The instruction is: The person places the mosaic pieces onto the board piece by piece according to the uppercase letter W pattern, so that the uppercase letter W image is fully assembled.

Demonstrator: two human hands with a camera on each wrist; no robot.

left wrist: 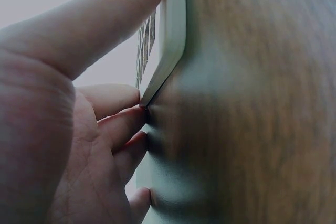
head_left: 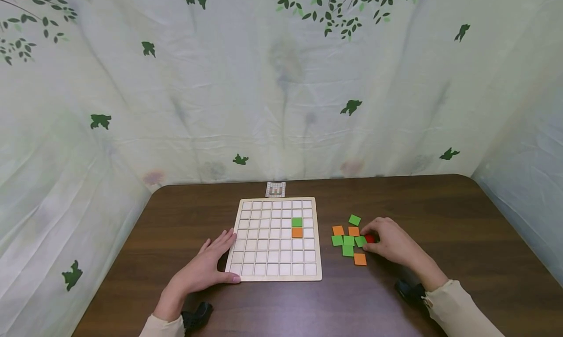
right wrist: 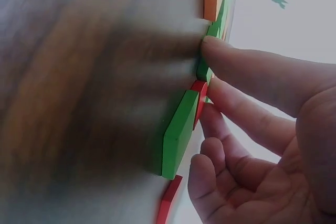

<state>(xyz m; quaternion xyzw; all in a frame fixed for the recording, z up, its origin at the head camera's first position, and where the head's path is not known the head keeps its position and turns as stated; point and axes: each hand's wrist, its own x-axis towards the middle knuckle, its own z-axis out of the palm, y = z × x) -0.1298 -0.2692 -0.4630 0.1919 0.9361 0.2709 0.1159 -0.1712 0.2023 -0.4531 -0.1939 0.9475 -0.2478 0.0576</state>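
A white grid board [head_left: 316, 273] with a pale wooden frame lies on the table, one green tile [head_left: 297, 222] and one orange tile [head_left: 297, 233] in its cells. My left hand [head_left: 206, 261] rests at the board's left side, fingers fairly straight along the edge and thumb at the near corner. In the left wrist view the thumb [left wrist: 105, 19] touches the frame. To the board's right, my right hand [head_left: 389, 242] pinches a green tile [head_left: 359, 241] between thumb and fingertip. A red tile [head_left: 369, 239] shows partly under that hand.
Loose green tiles [head_left: 348, 241] and orange tiles [head_left: 360, 259] lie flat beside the board, several touching. Behind the board is a small printed card [head_left: 275, 189]. A leaf-patterned cloth [head_left: 281, 107] hangs behind the brown table [head_left: 422, 205].
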